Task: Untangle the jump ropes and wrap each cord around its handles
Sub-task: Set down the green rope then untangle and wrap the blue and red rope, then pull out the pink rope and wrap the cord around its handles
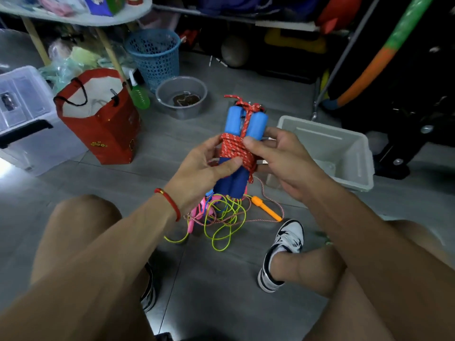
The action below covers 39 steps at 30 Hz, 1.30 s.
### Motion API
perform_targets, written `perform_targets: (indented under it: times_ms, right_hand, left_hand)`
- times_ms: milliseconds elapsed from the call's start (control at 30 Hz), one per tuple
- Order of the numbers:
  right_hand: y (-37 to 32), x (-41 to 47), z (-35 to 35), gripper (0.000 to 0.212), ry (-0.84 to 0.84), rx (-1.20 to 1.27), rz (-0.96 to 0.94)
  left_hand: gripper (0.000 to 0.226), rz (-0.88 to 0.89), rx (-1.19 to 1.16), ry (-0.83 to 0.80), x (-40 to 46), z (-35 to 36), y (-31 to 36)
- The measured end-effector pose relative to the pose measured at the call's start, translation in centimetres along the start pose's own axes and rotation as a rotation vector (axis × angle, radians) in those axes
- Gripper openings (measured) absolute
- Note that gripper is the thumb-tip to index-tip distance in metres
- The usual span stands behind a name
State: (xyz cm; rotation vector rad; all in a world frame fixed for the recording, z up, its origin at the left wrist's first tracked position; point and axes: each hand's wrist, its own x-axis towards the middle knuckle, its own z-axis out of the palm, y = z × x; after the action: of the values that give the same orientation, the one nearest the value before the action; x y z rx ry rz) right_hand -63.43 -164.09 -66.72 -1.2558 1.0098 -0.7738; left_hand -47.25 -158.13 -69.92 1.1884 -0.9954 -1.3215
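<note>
I see open grey floor (221, 279) below both grips, between the knees; a white bin (344, 153) sits just right of them, a red bag (105, 129) off to the left. My left grip (199, 168) clasps the paired blue handles (246, 121), thumb across their lower half. My right grip (278, 153) pinches the red cord (234, 148) coiled around them. Beneath lie tangled yellow-green cord (226, 222), pink handles (197, 212) and an orange handle (266, 207).
</note>
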Motion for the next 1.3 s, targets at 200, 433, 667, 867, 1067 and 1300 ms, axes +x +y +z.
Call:
perform_targets:
  times_ms: [200, 433, 667, 867, 1067, 1300]
  right_hand:
    - [-1.8, -0.7, -5.1, 0.019, 0.105, 0.074, -0.038]
    - [-1.7, -0.8, -8.7, 0.027, 0.211, 0.233, -0.059]
    - [-1.4, -1.3, -12.1, 0.023, 0.190, 0.356, 0.025]
    - [-2.0, -1.4, -17.1, 0.033, 0.251, 0.316, 0.103]
    - [3.1, -3.9, -25.1, 0.028, 0.433, 0.452, 0.085]
    - [17.3, -11.9, -30.3, 0.014, 0.963, 0.679, 0.200]
  left_hand:
    - [0.049, -0.002, 0.134, -0.149, 2.3, 4.3, 2.1]
    - [0.033, -0.163, 0.234, -0.375, 2.6, 7.3, 1.5]
    - [0.028, -0.324, 0.111, -0.621, 4.0, 8.1, 1.5]
    - [0.042, -0.335, 0.219, -0.508, 7.7, 11.6, 0.7]
    - [0.048, -0.067, 0.563, -0.443, 12.6, 18.9, -2.7]
    - [0.037, -0.124, 0.833, -0.597, 15.0, 25.7, -11.1]
